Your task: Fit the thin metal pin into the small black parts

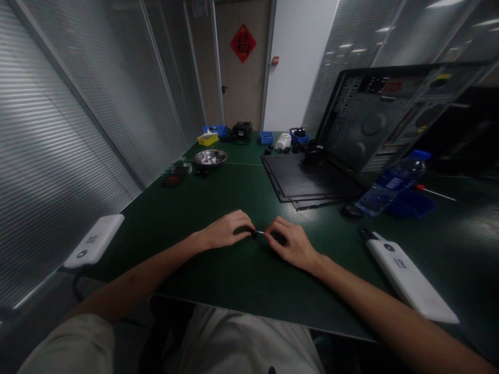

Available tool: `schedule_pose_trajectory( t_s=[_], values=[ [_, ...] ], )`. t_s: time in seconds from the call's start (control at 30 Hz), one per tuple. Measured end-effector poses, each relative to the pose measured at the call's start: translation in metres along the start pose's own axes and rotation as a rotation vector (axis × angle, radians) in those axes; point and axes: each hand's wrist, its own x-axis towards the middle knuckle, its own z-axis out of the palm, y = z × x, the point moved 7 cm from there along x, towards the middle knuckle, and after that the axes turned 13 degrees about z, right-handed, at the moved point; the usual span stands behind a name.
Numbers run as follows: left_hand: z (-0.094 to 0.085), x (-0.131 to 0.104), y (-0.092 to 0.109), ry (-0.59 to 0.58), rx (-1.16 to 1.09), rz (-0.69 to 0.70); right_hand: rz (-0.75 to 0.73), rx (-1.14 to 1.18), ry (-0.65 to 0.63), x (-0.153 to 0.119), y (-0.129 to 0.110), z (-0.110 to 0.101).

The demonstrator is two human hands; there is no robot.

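Green tabletop [234,192] under left hand [226,230], right hand [293,244]; blinds [50,150] alongside, door [244,91] beyond.

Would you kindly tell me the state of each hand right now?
Left hand: closed, fingertips pinching the dark end of a small thin piece.
Right hand: closed, fingertips at its pale end.

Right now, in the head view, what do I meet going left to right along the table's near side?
Left white device → left hand → thin shiny piece → right hand → right white device.
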Motion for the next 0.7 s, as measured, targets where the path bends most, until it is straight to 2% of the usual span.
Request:
schedule_pose_trajectory(
  t_s=[0.17,0.37,0.47,0.57,0.63,0.7],
  values=[
    [0.001,-0.001,-0.003,-0.013,0.039,-0.034,-0.036,0.024,0.020,-0.001,0.001,0.000],
    [0.012,0.005,0.007,-0.082,0.173,0.060,-0.048,0.038,0.036,0.000,0.002,0.001],
    [0.009,0.001,-0.002,-0.109,0.199,0.033,-0.044,0.039,0.034,0.000,0.002,0.000],
    [-0.016,-0.022,-0.036,-0.101,0.234,-0.119,-0.041,0.046,0.035,0.000,0.003,-0.001],
    [-0.048,-0.054,-0.073,-0.075,0.290,-0.293,-0.037,0.047,0.029,0.000,0.004,0.000],
    [-0.087,-0.099,-0.113,-0.036,0.379,-0.494,-0.033,0.045,0.020,0.000,0.005,0.001]
  ],
)
